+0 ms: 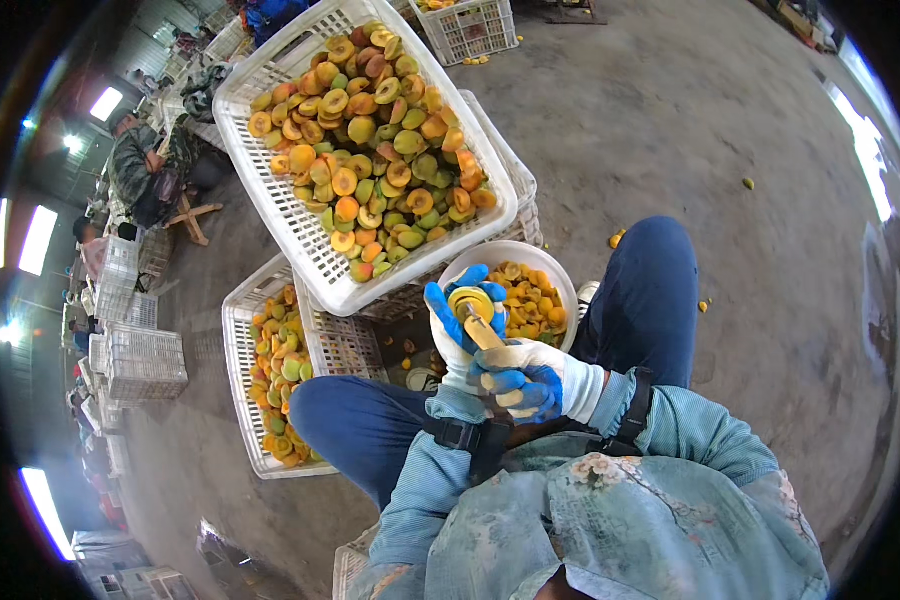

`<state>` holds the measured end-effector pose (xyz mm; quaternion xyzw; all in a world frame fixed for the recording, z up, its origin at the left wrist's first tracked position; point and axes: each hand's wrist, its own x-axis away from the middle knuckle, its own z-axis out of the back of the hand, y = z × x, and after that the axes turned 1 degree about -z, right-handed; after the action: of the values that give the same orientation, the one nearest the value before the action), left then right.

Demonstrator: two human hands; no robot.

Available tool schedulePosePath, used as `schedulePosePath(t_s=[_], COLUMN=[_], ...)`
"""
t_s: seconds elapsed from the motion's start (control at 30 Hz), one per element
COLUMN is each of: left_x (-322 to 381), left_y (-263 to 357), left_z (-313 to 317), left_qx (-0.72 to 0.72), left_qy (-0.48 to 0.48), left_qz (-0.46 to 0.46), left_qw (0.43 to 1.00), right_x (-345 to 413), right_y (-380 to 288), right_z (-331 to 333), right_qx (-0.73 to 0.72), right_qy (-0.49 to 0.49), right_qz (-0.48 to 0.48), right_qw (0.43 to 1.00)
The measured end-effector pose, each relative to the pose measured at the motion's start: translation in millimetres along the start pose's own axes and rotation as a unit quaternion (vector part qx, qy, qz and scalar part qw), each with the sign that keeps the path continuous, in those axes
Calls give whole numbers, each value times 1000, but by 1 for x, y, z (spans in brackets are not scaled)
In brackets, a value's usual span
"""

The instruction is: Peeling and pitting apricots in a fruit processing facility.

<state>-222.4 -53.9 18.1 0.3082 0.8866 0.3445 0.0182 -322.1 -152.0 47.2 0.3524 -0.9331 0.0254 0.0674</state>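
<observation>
My left hand (454, 319), in a white and blue work glove, grips a yellow fruit half (471, 304) with its cut face up. In my right hand (536, 379), gloved the same way, is a tool with a pale wooden handle (484, 332). Its metal tip touches the fruit's cut face; the exact shape of the tip is too small to tell. Just beyond my hands stands a white tub (568, 281) holding yellow fruit pieces (529, 304). Ahead, a large white plastic crate (270, 184) holds many halved peach-like fruits (379, 142), tilted towards me.
Another white crate (241, 420) with fruit halves stands by my left knee. A further crate (469, 34) is at the top. Stacked crates (146, 364) and seated people (139, 165) line the left side. Stray fruit (748, 183) lies on the concrete floor (780, 300).
</observation>
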Motion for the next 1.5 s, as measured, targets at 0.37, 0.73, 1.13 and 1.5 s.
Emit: schedulePosePath(t_s=[0.37,0.73,1.13,1.5], left_x=[3,7,43,-147], left_y=[18,32,128,56], left_z=[3,32,88,0], left_qx=[-197,71,116,-630], left_qy=[54,176,185,101], left_qz=[24,-67,-258,-98], left_qw=[979,980,941,764], right_x=[-1,-11,-7,39], right_y=[7,17,-10,-7], right_z=[8,13,57,91], right_qx=[395,754,846,901], right_qy=[214,354,337,302], right_qz=[35,124,-31,-28], right_qw=[892,539,411,309])
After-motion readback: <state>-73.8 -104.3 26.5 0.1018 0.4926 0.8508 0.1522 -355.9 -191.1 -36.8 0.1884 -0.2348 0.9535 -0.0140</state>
